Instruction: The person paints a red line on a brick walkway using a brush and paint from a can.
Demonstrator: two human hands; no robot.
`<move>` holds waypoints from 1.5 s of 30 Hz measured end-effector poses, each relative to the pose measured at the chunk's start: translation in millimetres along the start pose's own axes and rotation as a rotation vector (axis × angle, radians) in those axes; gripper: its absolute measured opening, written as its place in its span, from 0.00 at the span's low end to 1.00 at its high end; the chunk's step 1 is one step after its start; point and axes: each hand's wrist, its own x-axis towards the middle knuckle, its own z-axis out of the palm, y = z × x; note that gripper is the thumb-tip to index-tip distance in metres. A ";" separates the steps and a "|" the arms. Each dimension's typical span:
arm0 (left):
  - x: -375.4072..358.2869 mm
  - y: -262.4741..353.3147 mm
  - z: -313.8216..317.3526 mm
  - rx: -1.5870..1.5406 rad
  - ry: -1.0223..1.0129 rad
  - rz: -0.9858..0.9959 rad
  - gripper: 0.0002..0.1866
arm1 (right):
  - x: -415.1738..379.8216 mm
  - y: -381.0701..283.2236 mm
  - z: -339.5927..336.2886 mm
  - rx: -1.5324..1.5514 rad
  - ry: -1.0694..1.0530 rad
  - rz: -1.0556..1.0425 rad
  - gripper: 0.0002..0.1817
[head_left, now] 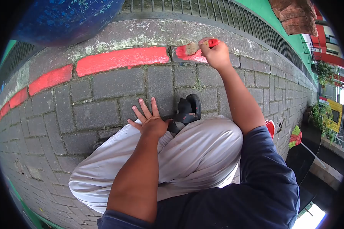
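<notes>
Head view gives me both hands, with the brush at the upper middle, on the kerb edge side of the paving. From where I sit, the brush is right at the right hand and well apart from the left hand, which is lower and further left.

I see the right hand closed, thumb and fingers pinching the brush near its red handle, whose end shows beside the knuckles. The pale bristles, reddened at the tip, point left over a partly red block; I cannot tell how firmly they press. Grey shows along that block's lower left part. Just left of it, across a dark joint, is a long red block, glossy, with small drips on its lower edge. More red blocks follow along the curve to the left.

My left hand is open, back upward, fingers spread towards the kerb. It holds nothing that I can see, and its thumb side is beside a black sandal; whether they touch, I cannot tell. Pale trousers fill the space between the forearms.

Above are a metal grating and a big blue rounded object. I cannot read any lettering on the brush handle, and the yellow shape at far right is too small for me to read.
</notes>
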 end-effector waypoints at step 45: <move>-2.8 -5.8 -1.6 -0.052 -0.001 0.025 0.57 | 2.9 -9.1 8.7 0.063 0.102 0.009 0.10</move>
